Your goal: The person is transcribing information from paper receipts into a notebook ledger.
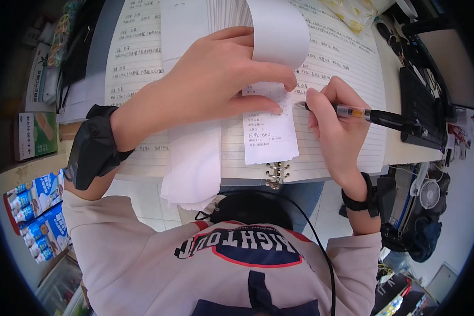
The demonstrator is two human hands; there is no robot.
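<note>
My left hand [225,75] lies over a bundle of paper receipts. Its fingers reach under a curled-back slip [282,35], while thumb and forefinger touch a printed receipt [270,148] with a torn lower edge. In my right hand [335,126] is a black gel pen [391,119] with a clear grip; its tip meets or hovers just above the page beside the receipt. Beneath both hands spreads an open ring-binder notebook [363,154], lined and filled with handwritten rows. More long receipts [193,162] hang past its front edge, left of the metal binder rings [277,173].
A black keyboard [420,106] stands to the right, with scissors [393,43] behind it. Small medicine-type boxes [37,136] line the left side. At the back right lies a yellow-patterned plastic bag [351,15]. A black cable [324,252] runs down over my shirt.
</note>
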